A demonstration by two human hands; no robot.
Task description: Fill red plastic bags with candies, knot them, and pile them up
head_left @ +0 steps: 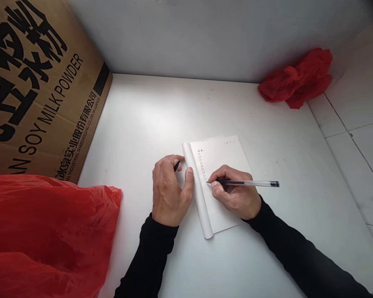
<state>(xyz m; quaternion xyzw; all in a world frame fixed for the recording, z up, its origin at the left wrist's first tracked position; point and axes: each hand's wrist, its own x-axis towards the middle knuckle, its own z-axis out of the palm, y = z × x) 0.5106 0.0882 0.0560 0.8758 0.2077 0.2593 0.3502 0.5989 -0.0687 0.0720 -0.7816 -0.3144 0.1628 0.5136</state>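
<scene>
A white notepad (226, 155) lies on the white table, its turned pages rolled along the left side. Down its page runs a handwritten column of numbers below a short heading. My right hand (236, 192) is closed around a clear-barrelled black pen (255, 183), whose tip meets the paper near the bottom of that column. My left hand (169, 190) rests at the notepad's left edge, thumb against the rolled pages. Between its curled fingers is a small black pen cap (176, 166), partly hidden.
A large brown cardboard carton (46, 95) printed with soy milk powder lettering stands at the left. In front of it is a red plastic bag (49, 236). Another crumpled red bag (295, 78) lies at the table's back right corner, near the wall. White tiles border the right side.
</scene>
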